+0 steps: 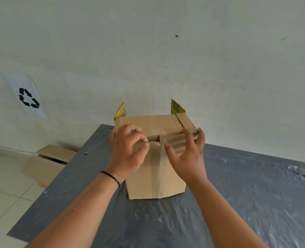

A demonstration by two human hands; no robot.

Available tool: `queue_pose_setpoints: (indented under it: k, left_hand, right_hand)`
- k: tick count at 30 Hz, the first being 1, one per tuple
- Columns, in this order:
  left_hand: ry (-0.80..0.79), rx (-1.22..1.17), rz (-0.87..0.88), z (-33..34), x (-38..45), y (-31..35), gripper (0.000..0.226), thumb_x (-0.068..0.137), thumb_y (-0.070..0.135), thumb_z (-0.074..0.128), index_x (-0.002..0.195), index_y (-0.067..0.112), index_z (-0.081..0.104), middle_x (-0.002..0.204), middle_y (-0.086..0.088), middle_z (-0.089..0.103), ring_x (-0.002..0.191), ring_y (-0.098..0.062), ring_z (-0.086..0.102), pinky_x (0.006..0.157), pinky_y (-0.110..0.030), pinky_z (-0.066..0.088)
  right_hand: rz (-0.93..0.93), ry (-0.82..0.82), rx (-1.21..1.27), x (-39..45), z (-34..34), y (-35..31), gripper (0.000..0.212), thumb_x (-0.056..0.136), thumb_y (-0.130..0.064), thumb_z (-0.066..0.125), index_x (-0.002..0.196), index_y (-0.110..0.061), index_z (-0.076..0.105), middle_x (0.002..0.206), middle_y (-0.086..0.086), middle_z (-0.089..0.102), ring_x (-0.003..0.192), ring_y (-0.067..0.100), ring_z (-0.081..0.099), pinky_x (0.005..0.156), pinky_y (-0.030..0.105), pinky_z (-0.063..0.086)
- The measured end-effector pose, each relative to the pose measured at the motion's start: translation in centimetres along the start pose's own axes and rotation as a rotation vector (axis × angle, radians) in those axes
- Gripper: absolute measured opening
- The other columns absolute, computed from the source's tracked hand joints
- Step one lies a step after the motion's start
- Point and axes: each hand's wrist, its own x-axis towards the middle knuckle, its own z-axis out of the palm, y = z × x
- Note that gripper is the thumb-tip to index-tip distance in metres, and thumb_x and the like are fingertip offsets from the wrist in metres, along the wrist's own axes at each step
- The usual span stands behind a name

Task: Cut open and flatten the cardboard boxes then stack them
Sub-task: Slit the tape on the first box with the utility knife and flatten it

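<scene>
The box stands upright on the grey desk, directly ahead of the person and between both hands, with yellow printed flaps showing behind its far edge. A taped seam runs vertically down the near face and crosses the top near edge; this line is what the coming cut or tear must follow. The left hand sits at the top near edge just left of the seam, fingers curled and pinching the cardboard edge. The right hand lies just right of the seam, fingers spread and pressing the top edge, thumb on the near face. Both hands are equally near. Flattened cardboard lies on the floor to the left, well apart.
</scene>
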Motion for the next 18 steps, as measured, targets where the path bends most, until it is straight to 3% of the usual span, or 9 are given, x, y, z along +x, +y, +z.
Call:
queue_pose_setpoints:
  k: [3,5,6,7,8,9,11,13,18]
  left_hand:
    - [-0.031,-0.002,0.025,-0.4,-0.4,0.7,0.040,0.077,0.049,0.057,0.050,0.021,0.048,0.099,0.001,0.056,0.101,-0.016,0.051,0.093,-0.046,0.039]
    - [-0.089,-0.041,-0.022,-0.8,-0.6,1.0,0.028,0.074,0.046,0.059,0.060,0.024,0.052,0.113,0.000,0.054,0.115,-0.022,0.048,0.098,-0.051,0.039]
    - [-0.123,-0.063,-0.082,-0.8,-0.9,1.2,0.020,0.072,0.043,0.059,0.078,0.024,0.059,0.129,-0.002,0.047,0.129,-0.024,0.039,0.105,-0.054,0.033]
    - [-0.167,-0.072,-0.167,-1.1,-1.0,1.6,0.037,0.073,0.039,0.059,0.108,0.026,0.058,0.147,-0.002,0.030,0.142,-0.023,0.021,0.114,-0.053,0.023]
    - [-0.214,-0.105,-0.267,-1.3,-1.1,2.0,0.063,0.076,0.033,0.060,0.135,0.027,0.040,0.157,0.003,0.008,0.147,-0.017,0.003,0.119,-0.048,0.013]
    - [-0.254,-0.143,-0.379,-1.6,-1.1,2.5,0.082,0.079,0.025,0.061,0.148,0.029,0.017,0.159,0.008,-0.009,0.147,-0.013,-0.008,0.120,-0.044,0.009]
    - [-0.311,-0.214,-0.506,-2.2,-0.7,3.2,0.095,0.083,0.015,0.060,0.151,0.033,-0.004,0.159,0.013,-0.011,0.147,-0.012,-0.001,0.119,-0.043,0.017]
    - [-0.349,-0.243,-0.542,-2.6,-0.5,3.3,0.092,0.083,0.011,0.057,0.151,0.035,0.000,0.158,0.016,0.002,0.144,-0.012,0.014,0.115,-0.040,0.027]
    - [-0.397,-0.266,-0.561,-3.2,-0.1,2.7,0.081,0.084,0.000,0.050,0.151,0.029,0.016,0.158,0.021,-0.002,0.145,-0.005,0.006,0.118,-0.036,0.022]
  right_hand:
    - [0.066,0.016,0.016,0.2,-0.4,-0.1,0.062,0.078,-0.052,0.066,0.129,-0.029,0.039,0.153,-0.007,0.003,0.131,0.028,0.039,0.089,0.031,0.041]
    - [0.123,0.013,-0.040,0.3,-0.2,-0.3,0.077,0.067,-0.066,0.068,0.128,-0.033,0.033,0.153,-0.008,-0.001,0.134,0.028,0.037,0.092,0.036,0.046]
    - [0.148,0.017,-0.083,0.3,0.1,-0.4,0.086,0.062,-0.070,0.069,0.129,-0.034,0.029,0.154,-0.008,-0.006,0.138,0.029,0.031,0.097,0.043,0.045]
    - [0.169,0.021,-0.135,0.3,0.6,-0.5,0.094,0.060,-0.073,0.069,0.133,-0.034,0.024,0.155,-0.007,-0.013,0.142,0.031,0.021,0.105,0.049,0.039]
    - [0.192,0.019,-0.195,0.3,1.1,-0.6,0.103,0.060,-0.073,0.069,0.139,-0.034,0.015,0.155,-0.003,-0.019,0.146,0.031,0.009,0.110,0.055,0.029]
    - [0.222,0.016,-0.245,0.2,1.5,-0.8,0.113,0.062,-0.071,0.069,0.145,-0.034,0.002,0.155,0.002,-0.024,0.147,0.031,-0.002,0.113,0.058,0.021]
    - [0.274,0.028,-0.284,0.0,2.3,-1.0,0.127,0.068,-0.065,0.069,0.145,-0.028,-0.024,0.154,0.011,-0.028,0.146,0.032,-0.007,0.112,0.060,0.017]
    - [0.292,0.051,-0.281,0.0,2.7,-1.1,0.131,0.070,-0.061,0.070,0.142,-0.022,-0.033,0.154,0.013,-0.028,0.146,0.033,-0.006,0.110,0.061,0.019]
    - [0.242,0.031,-0.121,0.1,2.5,-0.7,0.119,0.078,-0.035,0.070,0.145,-0.019,-0.027,0.154,0.007,-0.029,0.145,0.031,-0.015,0.115,0.053,0.020]
